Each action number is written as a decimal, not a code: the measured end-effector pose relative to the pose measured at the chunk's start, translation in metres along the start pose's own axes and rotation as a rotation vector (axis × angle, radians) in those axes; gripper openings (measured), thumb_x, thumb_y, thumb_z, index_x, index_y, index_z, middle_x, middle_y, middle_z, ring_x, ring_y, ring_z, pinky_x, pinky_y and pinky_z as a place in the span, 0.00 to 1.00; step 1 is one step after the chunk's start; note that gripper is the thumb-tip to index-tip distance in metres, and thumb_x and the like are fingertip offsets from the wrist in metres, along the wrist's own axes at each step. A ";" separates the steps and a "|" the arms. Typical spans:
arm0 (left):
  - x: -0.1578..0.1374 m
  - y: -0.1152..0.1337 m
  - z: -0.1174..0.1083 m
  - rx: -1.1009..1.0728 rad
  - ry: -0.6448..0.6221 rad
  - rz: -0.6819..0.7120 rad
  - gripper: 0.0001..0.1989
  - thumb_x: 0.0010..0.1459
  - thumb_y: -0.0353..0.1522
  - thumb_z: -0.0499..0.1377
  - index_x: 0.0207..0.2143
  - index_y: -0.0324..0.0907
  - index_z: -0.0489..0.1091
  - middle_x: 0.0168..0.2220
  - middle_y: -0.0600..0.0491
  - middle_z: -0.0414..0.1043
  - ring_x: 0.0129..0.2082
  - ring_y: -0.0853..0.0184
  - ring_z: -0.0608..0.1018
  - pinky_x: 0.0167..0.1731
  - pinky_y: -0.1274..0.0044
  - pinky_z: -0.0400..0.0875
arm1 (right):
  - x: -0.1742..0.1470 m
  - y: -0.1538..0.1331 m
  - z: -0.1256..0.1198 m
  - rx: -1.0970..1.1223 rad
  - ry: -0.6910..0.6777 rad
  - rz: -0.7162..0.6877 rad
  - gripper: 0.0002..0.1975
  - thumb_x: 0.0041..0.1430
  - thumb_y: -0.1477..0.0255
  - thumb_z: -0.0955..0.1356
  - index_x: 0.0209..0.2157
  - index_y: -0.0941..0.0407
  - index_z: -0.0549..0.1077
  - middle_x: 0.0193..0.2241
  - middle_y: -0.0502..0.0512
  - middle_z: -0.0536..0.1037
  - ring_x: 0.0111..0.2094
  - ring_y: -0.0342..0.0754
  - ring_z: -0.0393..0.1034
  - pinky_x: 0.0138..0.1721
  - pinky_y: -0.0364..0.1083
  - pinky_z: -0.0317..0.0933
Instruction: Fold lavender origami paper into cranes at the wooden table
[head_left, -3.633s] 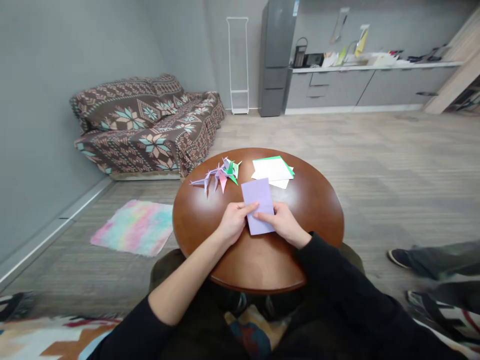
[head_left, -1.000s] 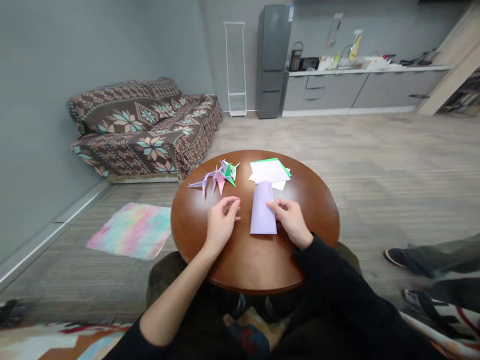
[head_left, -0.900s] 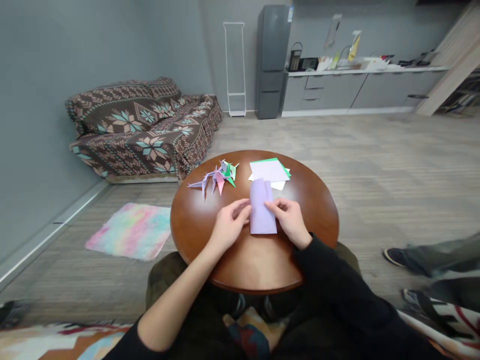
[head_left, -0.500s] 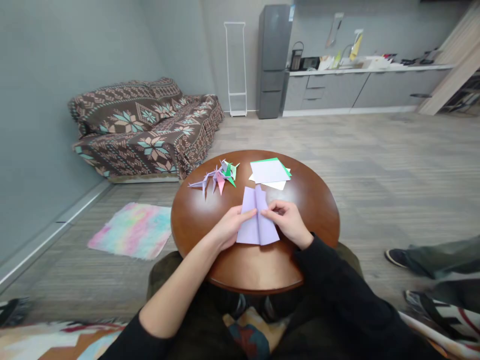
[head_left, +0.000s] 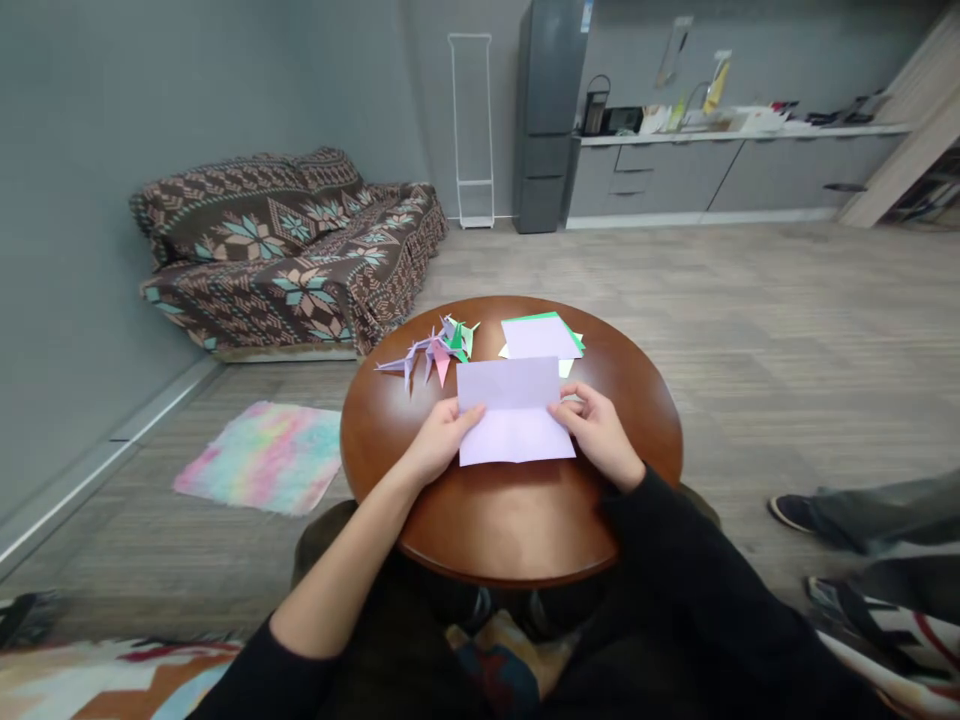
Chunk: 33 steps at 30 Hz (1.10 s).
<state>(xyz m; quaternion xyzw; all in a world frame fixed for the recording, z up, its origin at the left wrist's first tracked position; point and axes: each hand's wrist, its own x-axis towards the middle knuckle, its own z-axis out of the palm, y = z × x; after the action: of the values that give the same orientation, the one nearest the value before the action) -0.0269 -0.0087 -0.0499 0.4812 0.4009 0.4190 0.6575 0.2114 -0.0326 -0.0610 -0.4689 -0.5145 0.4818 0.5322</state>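
Observation:
A sheet of light purple origami paper [head_left: 517,425] is spread between my hands above the round brown table [head_left: 510,540], with a crease running across its middle. My left hand [head_left: 441,438] pinches its left edge, thumb on top. On the right edge, my right hand [head_left: 596,428] grips it the same way. Beyond my left hand stand several folded paper cranes [head_left: 439,350] in purple, pink and green. A stack of origami sheets [head_left: 541,336], purple over green and white, lies behind the held paper, which covers part of its near side.
A patterned sofa [head_left: 300,255] stands at the back left, and a pastel rug [head_left: 262,458] lies left of the table. At the right edge another person's leg and shoe [head_left: 795,513] show. Kitchen cabinets [head_left: 675,180] line the far wall.
The purple paper was folded upright along a lengthwise crease; now it is opened out wider, showing a crosswise crease. My hands have moved apart to its left and right edges.

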 end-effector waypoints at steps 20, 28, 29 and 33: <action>-0.011 0.022 0.021 0.442 0.102 0.461 0.14 0.56 0.34 0.68 0.46 0.44 0.81 0.39 0.49 0.83 0.42 0.59 0.82 0.47 0.73 0.72 | -0.004 -0.003 0.009 -0.456 0.107 -0.540 0.07 0.62 0.66 0.72 0.42 0.51 0.78 0.35 0.55 0.84 0.39 0.54 0.76 0.50 0.53 0.65; -0.004 0.018 0.031 0.908 0.124 0.984 0.04 0.63 0.31 0.64 0.35 0.43 0.80 0.34 0.51 0.82 0.36 0.62 0.80 0.42 0.69 0.74 | -0.002 -0.006 0.010 -0.707 0.143 -0.810 0.07 0.68 0.73 0.68 0.36 0.52 0.78 0.31 0.52 0.83 0.35 0.50 0.76 0.56 0.58 0.57; -0.002 0.018 0.031 0.950 0.122 1.020 0.04 0.64 0.31 0.63 0.36 0.42 0.79 0.34 0.51 0.82 0.36 0.63 0.79 0.41 0.70 0.74 | -0.002 -0.005 0.010 -0.720 0.150 -0.827 0.06 0.68 0.73 0.68 0.36 0.52 0.77 0.31 0.52 0.83 0.35 0.50 0.76 0.56 0.58 0.57; 0.003 0.017 0.029 1.097 0.122 1.061 0.05 0.66 0.30 0.60 0.38 0.41 0.77 0.34 0.50 0.80 0.36 0.63 0.77 0.39 0.69 0.72 | -0.002 -0.004 0.011 -0.807 0.160 -0.917 0.03 0.69 0.74 0.69 0.39 0.53 0.76 0.32 0.50 0.84 0.34 0.48 0.78 0.61 0.61 0.51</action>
<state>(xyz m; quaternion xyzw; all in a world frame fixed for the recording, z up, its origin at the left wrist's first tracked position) -0.0019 -0.0111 -0.0281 0.8428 0.3020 0.4453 0.0118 0.2005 -0.0349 -0.0569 -0.3989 -0.7641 -0.0656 0.5027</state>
